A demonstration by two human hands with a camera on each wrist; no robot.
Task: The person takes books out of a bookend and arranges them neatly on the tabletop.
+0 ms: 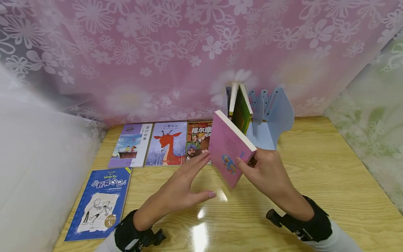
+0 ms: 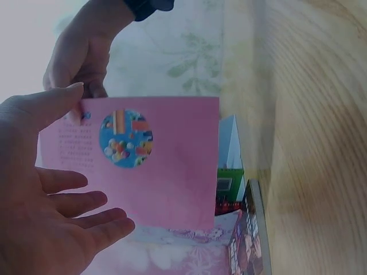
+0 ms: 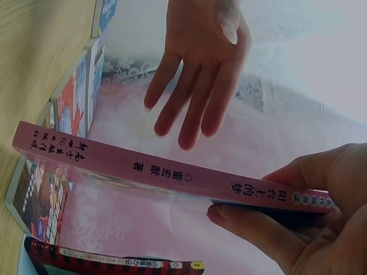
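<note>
One pink rectangular book (image 1: 225, 148) is tilted above the yellow wood-grain worktop (image 1: 330, 175), near-left of the light-blue rack (image 1: 283, 112): right hand (image 1: 272, 173), fingers pinching its right end; left hand (image 1: 177, 189), fingers extended, nearby.

The person's bare left hand (image 1: 179, 189) and bare right hand (image 1: 267, 173) emerge from a pale grey-white left sleeve (image 1: 106, 245) and a pale grey-white right sleeve (image 1: 340, 238). Nearer the left edge of the yellow-brown wood-grain table (image 1: 340, 168), a broad black strap (image 1: 124, 229) circles the left wrist, bearing a small pale patch and a stubby black cylindrical fitting (image 1: 160, 237). Nearer the right edge, a similar black band (image 1: 317, 227) rings the right wrist, with a dark rounded attachment (image 1: 273, 217) and tiny light marks, too small to read.
</note>
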